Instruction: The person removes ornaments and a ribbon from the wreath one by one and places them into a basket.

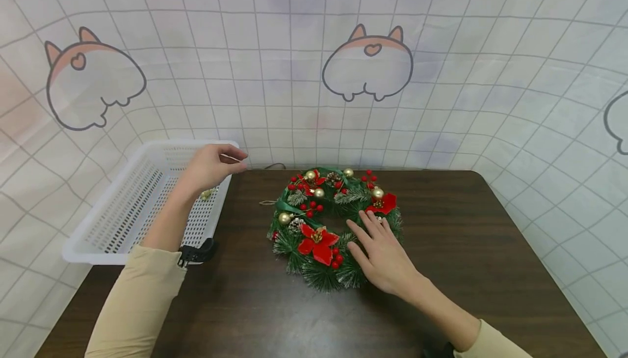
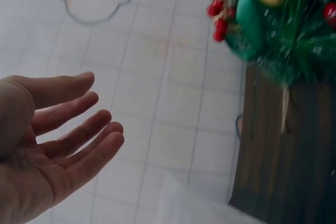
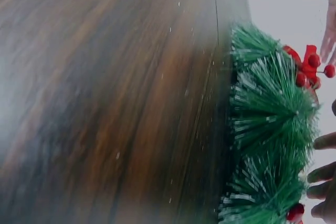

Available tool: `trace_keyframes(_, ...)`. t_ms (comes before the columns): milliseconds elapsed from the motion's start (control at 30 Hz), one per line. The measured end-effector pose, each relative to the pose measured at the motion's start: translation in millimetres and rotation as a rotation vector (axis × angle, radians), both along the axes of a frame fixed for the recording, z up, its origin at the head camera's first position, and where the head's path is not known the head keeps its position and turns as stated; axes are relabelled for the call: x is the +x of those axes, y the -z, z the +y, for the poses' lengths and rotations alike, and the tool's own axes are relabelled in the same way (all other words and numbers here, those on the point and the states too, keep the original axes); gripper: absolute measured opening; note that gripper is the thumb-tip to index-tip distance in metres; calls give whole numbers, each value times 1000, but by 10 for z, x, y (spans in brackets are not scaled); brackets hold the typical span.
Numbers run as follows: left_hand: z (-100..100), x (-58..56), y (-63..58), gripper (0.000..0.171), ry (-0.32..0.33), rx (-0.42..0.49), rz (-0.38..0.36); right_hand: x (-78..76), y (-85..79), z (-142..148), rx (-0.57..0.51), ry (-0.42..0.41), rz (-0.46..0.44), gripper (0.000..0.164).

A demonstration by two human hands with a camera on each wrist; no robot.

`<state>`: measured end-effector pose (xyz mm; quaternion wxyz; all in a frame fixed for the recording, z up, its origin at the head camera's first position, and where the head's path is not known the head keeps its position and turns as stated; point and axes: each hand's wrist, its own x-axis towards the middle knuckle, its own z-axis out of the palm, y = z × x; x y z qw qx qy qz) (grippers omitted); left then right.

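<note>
A Christmas wreath (image 1: 299, 260) of frosted green pine sprigs lies on the table, trimmed with red poinsettias (image 1: 319, 242), red berries, pinecones, gold balls and a green ribbon. My right hand (image 1: 385, 262) reaches over the wreath's right side with fingers spread, fingertips right at its sprigs. In the right wrist view, fingers (image 3: 326, 141) show at the edge beside the pine needles. Over the white basket's right rim hovers my left hand (image 1: 213, 164), its fingers loosely bent. The left wrist view shows nothing between that hand's thumb and fingers (image 2: 86, 163).
The white perforated basket (image 1: 73, 249) stands at the table's left side, with a small gold ornament (image 1: 206, 193) inside. A tiled-pattern curtain (image 1: 304, 123) with cartoon animals hangs close behind the dark wooden table (image 1: 441, 227). A twine loop (image 1: 267, 202) sticks out left of the wreath.
</note>
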<state>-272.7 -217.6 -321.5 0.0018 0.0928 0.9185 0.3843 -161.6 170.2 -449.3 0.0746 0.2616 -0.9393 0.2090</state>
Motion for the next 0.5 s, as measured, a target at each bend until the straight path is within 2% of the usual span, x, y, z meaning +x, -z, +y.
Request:
trace_keyframes(167,154,83,116,31,29,57,0,-10,29,-72,38,11,3,60)
trace_keyframes(500,418,249,455,23,56,154,33,-50,56,-43,76,81,32,63)
